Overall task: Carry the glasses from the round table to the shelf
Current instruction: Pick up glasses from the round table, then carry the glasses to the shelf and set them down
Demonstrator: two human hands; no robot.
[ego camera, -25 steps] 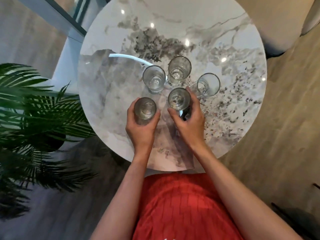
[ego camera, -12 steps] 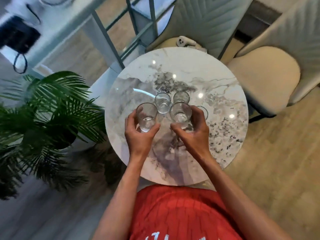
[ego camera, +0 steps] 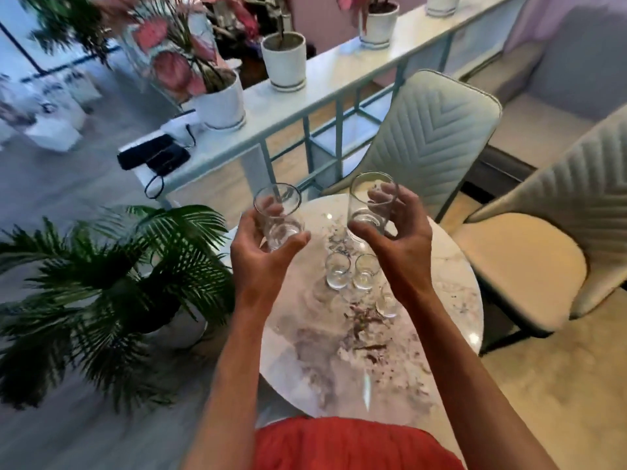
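Observation:
My left hand point(ego camera: 261, 262) grips a clear tumbler point(ego camera: 279, 215) held upright in the air above the table's far left edge. My right hand point(ego camera: 397, 242) grips a second clear tumbler point(ego camera: 371, 201), also lifted, a little higher. Below my hands three more glasses stand on the round marble table point(ego camera: 339, 361): one point(ego camera: 337, 275), one point(ego camera: 365, 271) beside it, and one point(ego camera: 386, 301) partly hidden by my right wrist. The pale shelf point(ego camera: 339, 76) with a metal frame runs along behind the table.
White plant pots point(ego camera: 284, 59) point(ego camera: 220, 101) stand on the shelf, with a black pouch point(ego camera: 152, 157) at its left end. A palm plant point(ego camera: 112, 293) is left of the table. Quilted chairs point(ego camera: 431, 137) point(ego camera: 529, 259) stand behind and right of it.
Both hands have lifted their glasses off the table and raised them. My view has tilted up, bringing the shelf and its pots into sight.

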